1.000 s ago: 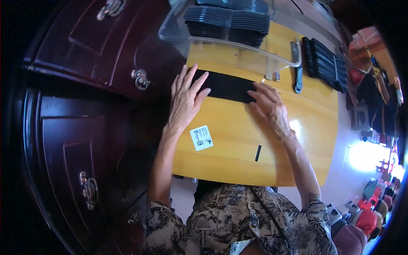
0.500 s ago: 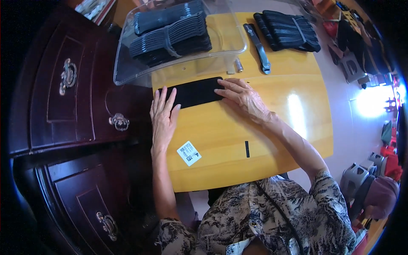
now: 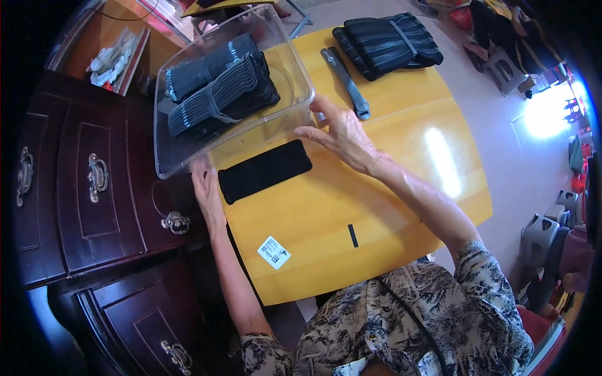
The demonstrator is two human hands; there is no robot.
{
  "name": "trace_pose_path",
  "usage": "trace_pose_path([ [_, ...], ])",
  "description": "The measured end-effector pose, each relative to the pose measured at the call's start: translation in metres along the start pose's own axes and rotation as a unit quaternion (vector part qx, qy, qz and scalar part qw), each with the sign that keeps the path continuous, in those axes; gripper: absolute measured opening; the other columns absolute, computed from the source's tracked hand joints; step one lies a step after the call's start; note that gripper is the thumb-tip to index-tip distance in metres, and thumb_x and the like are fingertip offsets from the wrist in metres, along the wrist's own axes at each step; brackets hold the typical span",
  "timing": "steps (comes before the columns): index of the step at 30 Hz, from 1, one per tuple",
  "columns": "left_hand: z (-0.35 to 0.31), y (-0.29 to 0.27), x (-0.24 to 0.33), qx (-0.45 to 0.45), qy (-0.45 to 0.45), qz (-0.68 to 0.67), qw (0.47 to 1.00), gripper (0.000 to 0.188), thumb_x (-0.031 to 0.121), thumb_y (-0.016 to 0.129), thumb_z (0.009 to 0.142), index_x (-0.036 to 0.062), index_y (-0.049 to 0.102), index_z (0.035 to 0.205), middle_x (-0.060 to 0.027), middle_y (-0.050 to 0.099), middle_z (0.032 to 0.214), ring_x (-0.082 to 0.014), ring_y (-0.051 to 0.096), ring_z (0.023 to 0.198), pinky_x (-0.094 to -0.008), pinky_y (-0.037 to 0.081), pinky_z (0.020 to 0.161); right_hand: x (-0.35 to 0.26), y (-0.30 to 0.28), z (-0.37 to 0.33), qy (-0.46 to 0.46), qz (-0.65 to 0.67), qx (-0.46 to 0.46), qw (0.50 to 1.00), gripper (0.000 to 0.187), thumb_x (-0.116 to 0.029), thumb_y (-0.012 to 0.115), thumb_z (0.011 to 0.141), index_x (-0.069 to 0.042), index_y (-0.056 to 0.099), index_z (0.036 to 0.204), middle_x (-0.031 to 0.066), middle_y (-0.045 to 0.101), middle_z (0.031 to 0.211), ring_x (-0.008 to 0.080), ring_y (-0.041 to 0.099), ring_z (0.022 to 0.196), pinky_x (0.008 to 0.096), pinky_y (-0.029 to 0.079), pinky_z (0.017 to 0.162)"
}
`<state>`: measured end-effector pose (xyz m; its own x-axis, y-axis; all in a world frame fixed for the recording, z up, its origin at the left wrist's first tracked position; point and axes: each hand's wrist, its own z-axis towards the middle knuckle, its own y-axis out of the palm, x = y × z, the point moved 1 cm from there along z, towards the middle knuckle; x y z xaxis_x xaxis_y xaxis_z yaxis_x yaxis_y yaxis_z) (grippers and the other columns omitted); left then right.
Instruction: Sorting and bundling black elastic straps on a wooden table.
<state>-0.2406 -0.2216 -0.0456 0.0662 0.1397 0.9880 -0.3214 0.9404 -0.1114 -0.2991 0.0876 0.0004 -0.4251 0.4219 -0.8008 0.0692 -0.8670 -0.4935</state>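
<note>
Hands (image 3: 343, 135) moved off blk strip (image 3: 266, 170) to clr bin (image 3: 241, 135), R splayed, L grip unclear

Table (image 3: 307, 219): lay open from black cloth (image 3: 266, 170) to near edge, bar flat sticker (image 3: 273, 252) and strip (image 3: 353, 235).
Box (image 3: 260, 128): walled off the far left.
Cabinet (image 3: 106, 232): crowded the left edge.
Bundle (image 3: 389, 47): obstructed the far end.

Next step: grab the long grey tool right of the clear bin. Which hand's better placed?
Right, I'd say. The right hand is open, close to the grey tool; the left hand is at the yellow table's left edge, beside the black rectangular piece.
</note>
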Motion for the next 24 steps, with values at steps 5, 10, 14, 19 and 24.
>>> trace_pose_path([
  [5, -0.002, 0.007, 0.004, -0.004, 0.004, 0.029, 1.000, 0.056, 0.013, 0.053, 0.097, 0.0003, 0.028, 0.146, -0.0147, 0.032, 0.150, -0.0229, 0.034, 0.136, -0.0328, 0.025, 0.112, 0.000, -0.003, 0.011, 0.046, 0.017, -0.010, 0.999, 0.044, -0.028, 0.061, 0.092, -0.004, 0.043, 0.125, 0.0242, 0.064, 0.095, 0.0439, 0.061, 0.087, 0.0492, 0.049, 0.074],
  [10, 0.002, 0.004, 0.003, 0.008, 0.003, 0.031, 0.999, 0.058, 0.013, 0.052, 0.098, 0.0001, 0.025, 0.147, -0.0165, 0.033, 0.150, -0.0233, 0.031, 0.139, -0.0323, 0.023, 0.114, 0.000, -0.002, 0.015, 0.007, -0.024, 0.011, 1.000, 0.037, -0.025, 0.059, 0.093, -0.005, 0.044, 0.121, 0.0229, 0.064, 0.089, 0.0435, 0.061, 0.077, 0.0501, 0.048, 0.066],
  [14, 0.001, 0.013, 0.006, -0.008, -0.018, 0.026, 0.999, 0.057, 0.014, 0.051, 0.099, -0.0002, 0.025, 0.147, -0.0172, 0.032, 0.151, -0.0234, 0.031, 0.140, -0.0327, 0.023, 0.114, 0.008, -0.004, 0.013, 0.040, -0.046, -0.006, 0.998, 0.035, -0.023, 0.059, 0.093, -0.006, 0.045, 0.120, 0.0216, 0.064, 0.086, 0.0435, 0.060, 0.073, 0.0506, 0.047, 0.062],
  [19, -0.001, 0.007, 0.001, -0.012, 0.001, 0.047, 0.999, 0.059, 0.016, 0.050, 0.099, 0.0001, 0.022, 0.148, -0.0178, 0.027, 0.153, -0.0252, 0.025, 0.142, -0.0334, 0.020, 0.115, 0.003, -0.004, 0.013, 0.038, -0.014, 0.027, 0.999, 0.029, -0.028, 0.061, 0.093, -0.002, 0.053, 0.101, 0.0195, 0.063, 0.082, 0.0367, 0.061, 0.068, 0.0441, 0.046, 0.062],
  [24, -0.010, 0.003, 0.006, -0.002, -0.002, 0.068, 0.998, 0.060, 0.020, 0.050, 0.099, -0.0008, 0.023, 0.148, -0.0184, 0.023, 0.155, -0.0255, 0.023, 0.143, -0.0340, 0.020, 0.115, -0.004, -0.027, 0.004, 0.079, 0.022, -0.022, 0.996, 0.042, -0.030, 0.058, 0.095, -0.004, 0.050, 0.127, 0.0223, 0.065, 0.103, 0.0355, 0.066, 0.081, 0.0400, 0.051, 0.073],
])
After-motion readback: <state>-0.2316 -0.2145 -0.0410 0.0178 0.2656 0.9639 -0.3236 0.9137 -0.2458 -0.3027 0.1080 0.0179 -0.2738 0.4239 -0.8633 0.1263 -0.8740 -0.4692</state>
